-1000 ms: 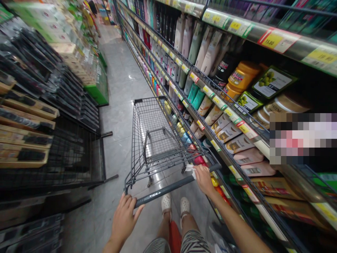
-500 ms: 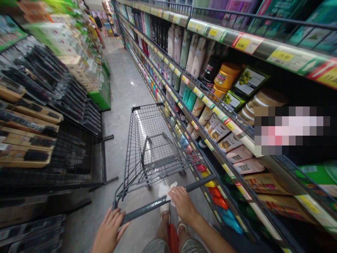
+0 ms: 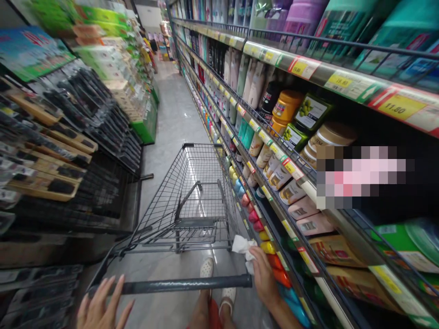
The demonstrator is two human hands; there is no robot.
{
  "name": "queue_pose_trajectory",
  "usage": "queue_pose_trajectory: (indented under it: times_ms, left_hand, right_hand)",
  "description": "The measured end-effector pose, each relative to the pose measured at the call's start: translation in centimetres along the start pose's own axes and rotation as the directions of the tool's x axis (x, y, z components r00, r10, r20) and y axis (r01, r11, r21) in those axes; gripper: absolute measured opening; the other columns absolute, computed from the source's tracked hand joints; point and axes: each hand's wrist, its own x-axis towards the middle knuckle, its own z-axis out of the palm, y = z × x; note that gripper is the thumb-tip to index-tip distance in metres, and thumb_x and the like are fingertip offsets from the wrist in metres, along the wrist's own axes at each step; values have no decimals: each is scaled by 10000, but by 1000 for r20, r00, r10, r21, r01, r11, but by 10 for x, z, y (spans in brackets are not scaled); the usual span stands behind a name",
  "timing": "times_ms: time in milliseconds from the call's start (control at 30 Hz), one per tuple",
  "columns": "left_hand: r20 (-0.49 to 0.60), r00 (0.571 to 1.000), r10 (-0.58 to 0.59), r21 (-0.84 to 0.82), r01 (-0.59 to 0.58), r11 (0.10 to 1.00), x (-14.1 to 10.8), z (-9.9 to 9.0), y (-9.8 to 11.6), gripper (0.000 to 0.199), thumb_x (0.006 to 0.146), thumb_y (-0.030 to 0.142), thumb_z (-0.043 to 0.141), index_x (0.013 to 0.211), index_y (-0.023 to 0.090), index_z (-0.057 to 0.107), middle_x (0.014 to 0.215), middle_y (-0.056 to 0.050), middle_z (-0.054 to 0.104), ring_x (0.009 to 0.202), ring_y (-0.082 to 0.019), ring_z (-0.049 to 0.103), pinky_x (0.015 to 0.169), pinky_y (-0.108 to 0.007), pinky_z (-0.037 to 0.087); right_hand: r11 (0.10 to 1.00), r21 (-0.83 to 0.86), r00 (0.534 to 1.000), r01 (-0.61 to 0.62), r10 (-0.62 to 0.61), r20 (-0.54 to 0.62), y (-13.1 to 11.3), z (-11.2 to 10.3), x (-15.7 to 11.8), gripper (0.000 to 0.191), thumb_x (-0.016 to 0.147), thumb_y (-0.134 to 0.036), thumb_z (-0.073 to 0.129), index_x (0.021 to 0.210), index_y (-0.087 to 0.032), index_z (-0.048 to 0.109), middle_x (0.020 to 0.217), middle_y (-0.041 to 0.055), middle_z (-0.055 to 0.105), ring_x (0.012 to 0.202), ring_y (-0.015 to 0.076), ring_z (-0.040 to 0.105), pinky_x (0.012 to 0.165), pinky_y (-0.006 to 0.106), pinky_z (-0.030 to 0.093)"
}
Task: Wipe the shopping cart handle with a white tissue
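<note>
A shopping cart of dark wire stands in front of me, its basket bare, with a grey handle running across near my legs. Over the handle's left end lies my left hand, fingers spread and not wrapped round the bar. My right hand is just beyond the handle's right end, its fingers closed on a crumpled white tissue. Part of the tissue sticks out toward the basket. The right fingertips are partly hidden behind it.
Shelves of bottles and tubs, with price labels, line the right side close to the cart. On the left are a rack of packaged items and stacked boxes. A grey aisle floor runs ahead.
The cart has turned, so its handle lies nearly level and farther left. My right hand has moved off the handle to the right with the tissue. My left fingers have spread.
</note>
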Motion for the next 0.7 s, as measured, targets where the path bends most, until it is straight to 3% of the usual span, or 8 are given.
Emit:
queue_pose_trajectory:
  times_ms: [67,167,200,267,367,567,700]
  left_hand:
    - [-102,994,32,19,-31,999,-1,6,56,619,832,382,456,1414,216,328,1294,-111,536,1236,-330,479,1057,-530,347]
    - [-109,979,171,-21,-175,984,3,20,137,436,848,317,464,1274,229,501,1125,-76,627,1086,-224,560,1006,-407,394]
    - [-100,971,217,-41,-221,974,4,25,157,332,851,306,469,1155,239,583,1059,-55,650,1030,-209,576,979,-390,398]
    - [-33,990,135,-76,-137,988,5,31,179,222,864,220,436,878,236,657,860,-23,664,879,-186,592,930,-389,393]
    - [-14,998,62,-89,-63,994,-1,33,177,309,868,170,399,656,208,620,597,3,568,650,-157,525,756,-341,391]
    - [1,1000,28,-104,-28,994,-15,22,139,359,856,171,403,519,192,526,544,6,532,596,-141,474,714,-324,340]
    - [56,997,45,-130,-37,991,-25,19,114,339,848,175,414,522,191,508,541,18,516,596,-135,467,733,-325,332]
  right_hand:
    - [995,96,997,28,-35,74,-12,14,4,346,913,-107,374,1165,-216,584,1162,88,623,1117,179,578,932,347,516]
    - [970,206,954,128,-177,241,-32,34,4,353,901,-75,374,1118,-232,603,1105,66,645,1110,177,574,985,385,479]
    - [961,227,933,160,-222,282,-37,39,2,351,899,-67,372,1099,-233,608,1084,62,650,1107,179,571,1007,409,457]
    - [946,253,903,204,-282,325,-42,46,-3,339,898,-59,367,1068,-227,607,1042,60,651,1082,180,574,1035,444,421]
    - [937,277,896,210,-298,329,-40,52,-10,328,894,-49,353,1049,-216,589,979,56,637,1015,174,584,1017,431,431]
    - [933,268,880,238,-324,346,-10,75,-16,397,848,-15,350,1125,-213,552,1029,70,623,1048,188,577,997,422,454]
    - [904,203,799,376,-427,424,2,104,-16,426,814,14,377,1133,-200,561,1068,93,627,1148,211,543,1013,473,448]
